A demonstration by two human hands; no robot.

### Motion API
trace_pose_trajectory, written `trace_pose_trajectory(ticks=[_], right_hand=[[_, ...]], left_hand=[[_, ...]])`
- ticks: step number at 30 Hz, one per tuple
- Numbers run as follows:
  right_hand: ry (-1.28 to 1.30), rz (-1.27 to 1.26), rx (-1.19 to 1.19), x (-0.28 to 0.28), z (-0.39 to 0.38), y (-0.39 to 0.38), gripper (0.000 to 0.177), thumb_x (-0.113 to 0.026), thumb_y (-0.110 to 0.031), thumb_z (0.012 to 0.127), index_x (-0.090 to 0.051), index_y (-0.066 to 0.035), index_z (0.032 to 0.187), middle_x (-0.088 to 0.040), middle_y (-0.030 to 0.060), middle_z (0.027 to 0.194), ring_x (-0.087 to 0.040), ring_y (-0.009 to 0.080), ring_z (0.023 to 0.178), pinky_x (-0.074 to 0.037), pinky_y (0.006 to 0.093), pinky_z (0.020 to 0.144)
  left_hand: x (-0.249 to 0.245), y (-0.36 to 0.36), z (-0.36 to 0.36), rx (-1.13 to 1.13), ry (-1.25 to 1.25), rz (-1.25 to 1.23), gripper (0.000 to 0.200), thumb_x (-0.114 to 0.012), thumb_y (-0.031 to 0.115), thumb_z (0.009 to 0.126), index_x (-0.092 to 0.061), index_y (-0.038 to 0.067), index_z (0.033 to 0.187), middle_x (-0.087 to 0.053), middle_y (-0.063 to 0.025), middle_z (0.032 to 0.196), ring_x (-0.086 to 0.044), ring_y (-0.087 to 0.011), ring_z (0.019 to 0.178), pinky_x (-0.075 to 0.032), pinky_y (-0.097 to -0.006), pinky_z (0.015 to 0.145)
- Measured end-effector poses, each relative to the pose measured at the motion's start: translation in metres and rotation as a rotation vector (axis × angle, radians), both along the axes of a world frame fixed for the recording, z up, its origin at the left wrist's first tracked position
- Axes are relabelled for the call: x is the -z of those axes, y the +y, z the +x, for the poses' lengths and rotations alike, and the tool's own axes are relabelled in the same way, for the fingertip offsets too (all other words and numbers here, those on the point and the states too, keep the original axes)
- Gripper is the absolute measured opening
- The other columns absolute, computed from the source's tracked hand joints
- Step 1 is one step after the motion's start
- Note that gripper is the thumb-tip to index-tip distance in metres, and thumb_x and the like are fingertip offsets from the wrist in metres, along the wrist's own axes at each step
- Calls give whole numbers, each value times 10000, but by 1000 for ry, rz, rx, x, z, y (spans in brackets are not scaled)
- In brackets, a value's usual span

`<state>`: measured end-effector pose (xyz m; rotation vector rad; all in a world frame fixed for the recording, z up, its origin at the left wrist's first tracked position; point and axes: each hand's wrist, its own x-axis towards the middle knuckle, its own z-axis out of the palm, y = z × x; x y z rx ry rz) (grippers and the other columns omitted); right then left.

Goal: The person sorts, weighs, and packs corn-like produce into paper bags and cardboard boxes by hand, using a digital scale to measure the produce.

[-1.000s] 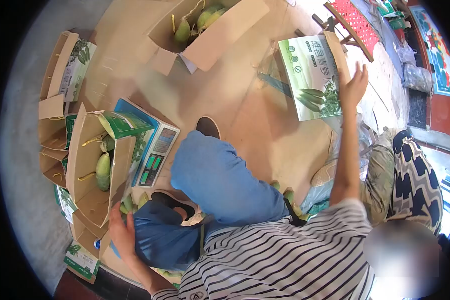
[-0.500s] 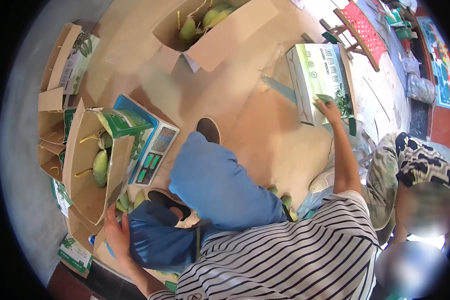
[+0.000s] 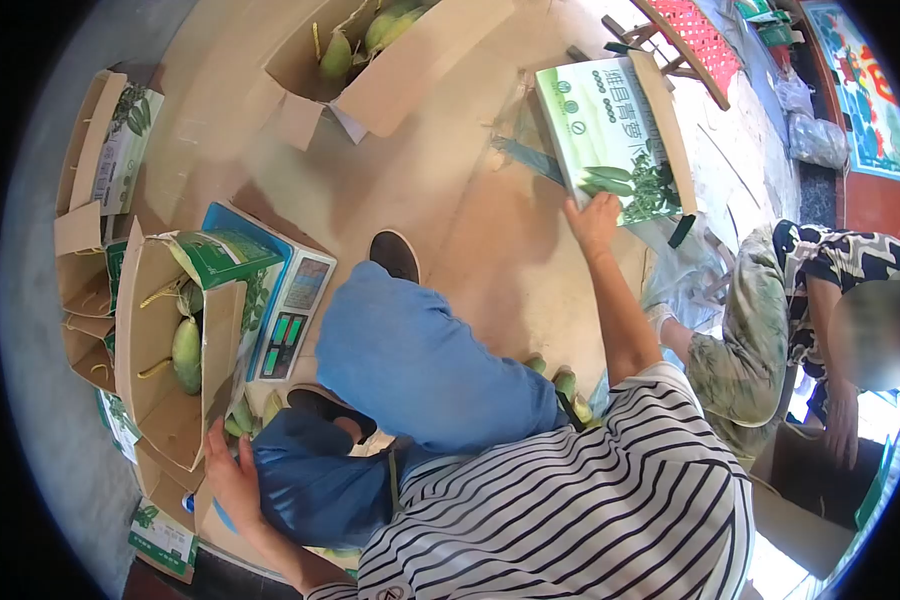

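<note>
My left hand (image 3: pixel 233 480) lies beside the near edge of an open carton (image 3: pixel 225 330), fingers stretched and slightly apart. That carton leans by a blue-rimmed digital scale (image 3: pixel 295 300); a green radish (image 3: pixel 186 356) shows inside it. Farther off, my right hand (image 3: pixel 596 225) grips the near edge of a white and green printed carton (image 3: pixel 595 125), whose brown flap stands up on the right. Radishes are printed on its face near my fingers. Part of my right hand's grip is hidden against the edge.
An open box (image 3: pixel 420 75) of green radishes stands ahead. More cartons (image 3: pixel 90 260) line the left wall. Loose radishes (image 3: pixel 565 383) lie beside my knees. At right, another person (image 3: pixel 740 350) sits by an open brown box (image 3: pixel 805 490). A red-seated folding stool (image 3: pixel 685 45) stands behind the printed carton.
My right hand has moved from the printed carton's face to its near edge, and the carton has shifted slightly. My left hand stays put. The view has turned, showing more of the other person.
</note>
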<state>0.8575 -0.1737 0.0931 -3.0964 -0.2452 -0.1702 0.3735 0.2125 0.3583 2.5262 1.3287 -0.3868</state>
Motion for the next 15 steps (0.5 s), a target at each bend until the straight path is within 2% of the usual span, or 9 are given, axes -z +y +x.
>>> trace_pose_trajectory(ticks=[2, 5, 6, 7, 9, 10, 12, 14, 15], right_hand=[[310, 4, -16, -5, -27, 26, 641, -692, -420, 674, -509, 60, 1058, -505, 234, 1060, -492, 370, 1013, -401, 430, 922], [534, 197, -416, -37, -99, 86, 601, -682, -376, 728, -504, -46, 1198, -500, 223, 1191, -450, 390, 1150, -365, 436, 981], [478, 232, -549, -84, -107, 114, 634, -663, -361, 757, -462, -103, 1299, -476, 233, 1252, -409, 390, 1213, -332, 398, 1028], [196, 248, -636, -123, -94, 122, 638, -658, -378, 762, -463, -63, 1281, -447, 256, 1270, -395, 405, 1216, -331, 409, 1021], [-445, 105, -448, -171, -11, 86, 664, -648, -412, 772, -463, 17, 1245, -390, 302, 1304, -366, 435, 1221, -329, 430, 1009], [-487, 39, -245, -175, 34, 59, 685, -643, -429, 777, -463, 56, 1227, -362, 325, 1321, -352, 450, 1223, -327, 441, 1002], [33, 105, 140, -164, 80, 11, 787, -679, -481, 739, -435, 40, 1277, -405, 303, 1316, -398, 376, 1236, -334, 449, 1009], [624, 38, 302, -100, 110, -49, 888, -706, -574, 670, -465, 17, 1287, -440, 284, 1310, -408, 360, 1253, -326, 441, 1024], [580, 9, 222, -45, 108, -94, 836, -686, -604, 678, -531, 3, 1232, -503, 269, 1252, -464, 366, 1200, -381, 429, 977]], left_hand=[[0, 1, -1, 6, 13, 5, 387, -581, 122, 844, -479, 8, 1201, -530, -233, 1159, -514, -417, 1049, -421, -443, 875], [-3, 2, -5, 27, -5, 13, 390, -583, 124, 844, -479, 12, 1202, -528, -233, 1161, -512, -419, 1051, -421, -447, 876], [-5, 1, -4, 35, -35, 11, 389, -583, 124, 844, -480, 12, 1202, -528, -234, 1159, -512, -419, 1052, -421, -447, 876], [-7, -1, -6, 48, -58, 1, 389, -583, 125, 844, -480, 13, 1202, -529, -235, 1157, -511, -419, 1053, -421, -447, 877], [-7, -2, -10, 19, -35, -6, 391, -586, 127, 841, -482, 14, 1201, -529, -233, 1157, -509, -417, 1057, -420, -444, 879], [-5, -2, -11, -4, -39, 1, 392, -587, 128, 839, -482, 14, 1200, -529, -232, 1157, -507, -415, 1059, -419, -442, 880], [-5, 0, -13, 10, -60, 12, 396, -587, 130, 839, -483, 17, 1204, -529, -232, 1160, -504, -414, 1065, -418, -440, 883], [-3, -4, -14, -8, -70, 30, 397, -586, 134, 840, -483, 19, 1206, -530, -230, 1162, -502, -414, 1068, -417, -439, 883], [-6, -6, -13, -8, -59, 37, 396, -585, 136, 842, -484, 20, 1206, -530, -229, 1162, -501, -414, 1068, -417, -440, 883]])
